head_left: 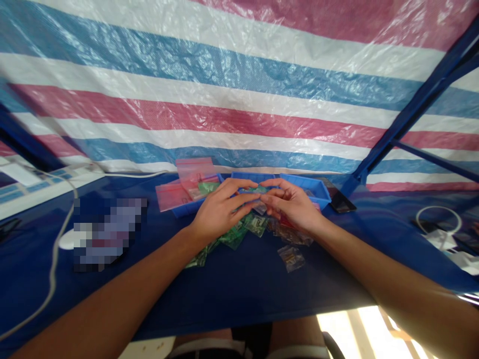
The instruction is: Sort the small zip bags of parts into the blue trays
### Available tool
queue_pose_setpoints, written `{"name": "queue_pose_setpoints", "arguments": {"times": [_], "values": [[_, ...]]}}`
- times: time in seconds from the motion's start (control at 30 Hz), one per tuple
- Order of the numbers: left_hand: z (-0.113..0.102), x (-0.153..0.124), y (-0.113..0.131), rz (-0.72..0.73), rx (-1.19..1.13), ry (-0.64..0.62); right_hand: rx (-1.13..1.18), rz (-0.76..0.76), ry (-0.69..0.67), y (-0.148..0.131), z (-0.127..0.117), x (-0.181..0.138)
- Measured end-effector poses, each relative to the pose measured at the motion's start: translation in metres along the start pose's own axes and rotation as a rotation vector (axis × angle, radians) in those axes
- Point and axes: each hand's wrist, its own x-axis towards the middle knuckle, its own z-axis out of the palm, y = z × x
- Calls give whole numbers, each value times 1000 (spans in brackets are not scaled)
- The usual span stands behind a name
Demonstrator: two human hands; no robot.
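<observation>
My left hand (pixel 219 209) and my right hand (pixel 290 204) meet over the blue table, fingertips pinched together on a small green plastic bag (pixel 257 190) held between them. Under the hands lies a heap of small green bags (pixel 239 232) and clear bags with brownish parts (pixel 290 234). One clear bag (pixel 291 258) lies apart, nearer to me. Behind the hands stand shallow blue trays (pixel 316 188), the left one holding pink zip bags (pixel 194 174).
A dark phone (pixel 341 201) lies right of the trays. White cable (pixel 56 249) runs down the left side, past a blurred-out object (pixel 107 232). A white cable coil and plug (pixel 443 232) sit far right. A striped tarp wall (pixel 239 85) backs the table.
</observation>
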Motion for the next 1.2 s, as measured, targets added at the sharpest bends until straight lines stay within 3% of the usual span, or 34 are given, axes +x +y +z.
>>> {"name": "queue_pose_setpoints", "arguments": {"times": [0.17, 0.4, 0.53, 0.63, 0.77, 0.9, 1.03, 1.2], "values": [[-3, 1, 1, -7, -1, 30, -91, 0, -1, -4, 0, -2], [1, -1, 10, -108, -25, 65, -294, -224, -25, -9, -3, -3], [2, -3, 12, -176, -61, 11, -341, -179, -22, -6, -3, -5], [2, -4, 12, -228, -95, -49, -387, -233, 12, -6, -5, -4], [2, -3, 10, -240, -103, -78, -706, -430, 214, -15, -19, -2], [3, -2, 6, -212, -58, -75, -1045, -633, 334, -33, -45, -4], [4, -4, 2, -186, -3, -119, -1307, -642, 372, -46, -67, -4], [5, -5, 0, -162, 15, -123, -1431, -637, 370, -47, -80, -2]]}}
